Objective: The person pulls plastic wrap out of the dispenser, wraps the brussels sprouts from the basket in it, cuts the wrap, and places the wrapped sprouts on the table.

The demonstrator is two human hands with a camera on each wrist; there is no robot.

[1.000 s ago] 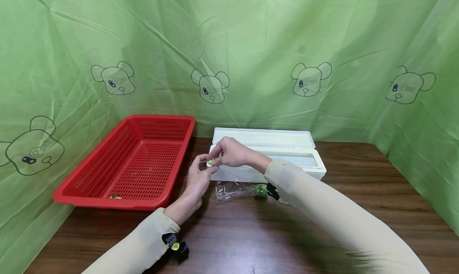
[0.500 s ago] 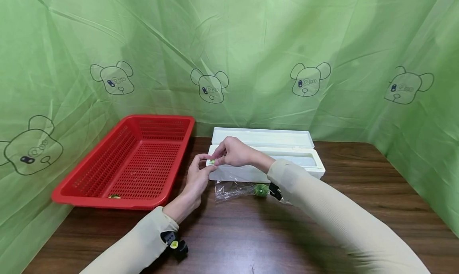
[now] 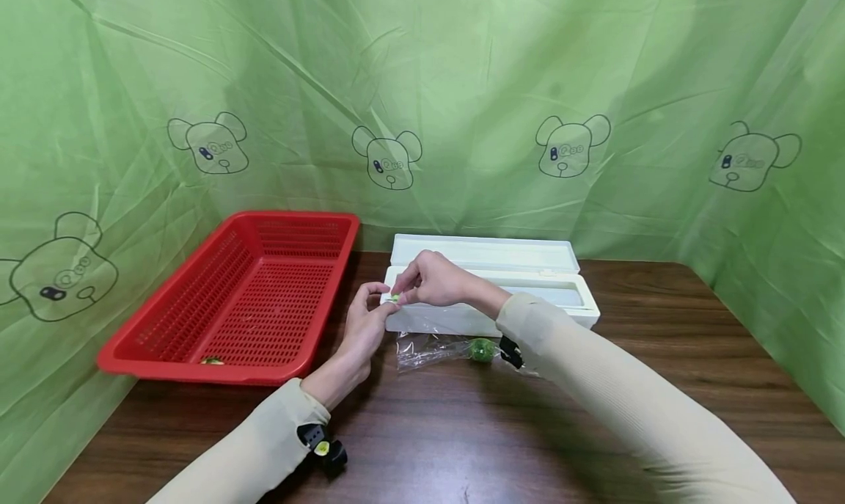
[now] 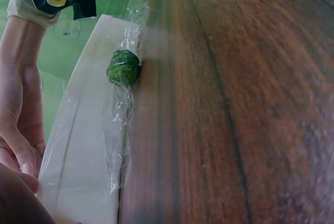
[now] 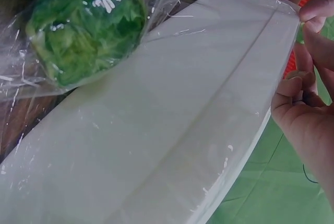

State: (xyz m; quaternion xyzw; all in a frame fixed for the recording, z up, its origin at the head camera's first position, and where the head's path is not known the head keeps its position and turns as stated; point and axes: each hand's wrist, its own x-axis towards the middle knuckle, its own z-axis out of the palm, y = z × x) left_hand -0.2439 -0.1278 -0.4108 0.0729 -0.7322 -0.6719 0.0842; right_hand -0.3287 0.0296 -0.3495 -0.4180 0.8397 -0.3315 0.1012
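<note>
The left hand (image 3: 364,329) and right hand (image 3: 439,280) pinched a small green-white bit (image 3: 395,297) between narrowed fingertips near the nine-o'clock end of a box (image 3: 455,320). A wrapped ball (image 3: 483,350) lay at their four o'clock. Light, steady pinches seemed wisest.

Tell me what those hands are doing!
A person's right hand is pinching a tiny green thing, too small to make out, at the left end of a long white box. Their left hand holds that same end. The box's lid is open. A green bundle in clear plastic lies in front, and a red basket sits to the left.
</note>
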